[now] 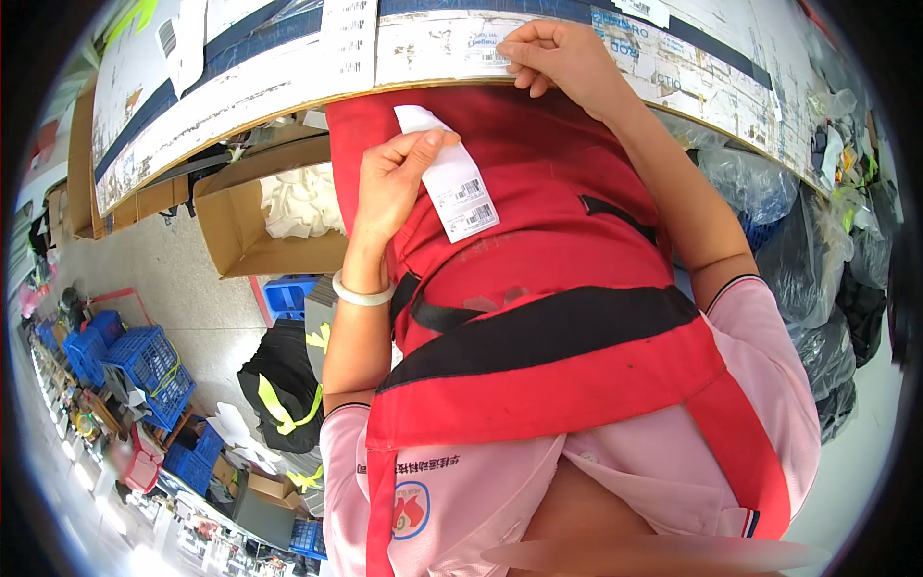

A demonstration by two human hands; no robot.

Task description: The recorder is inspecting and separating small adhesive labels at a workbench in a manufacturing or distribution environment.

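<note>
Your left hand (399,183) pinches a white paper strip of barcode labels (452,178) between thumb and fingers, held in front of your red apron (538,250). Your right hand (558,58), fingers curled narrow, presses a white label (486,43) on the worn cardboard surface with blue tape (288,67). Below, an open brown cardboard box (240,226) contains white folded material (298,202). Blue plastic crates (144,365) stand further left; their contents cannot be determined.
</note>
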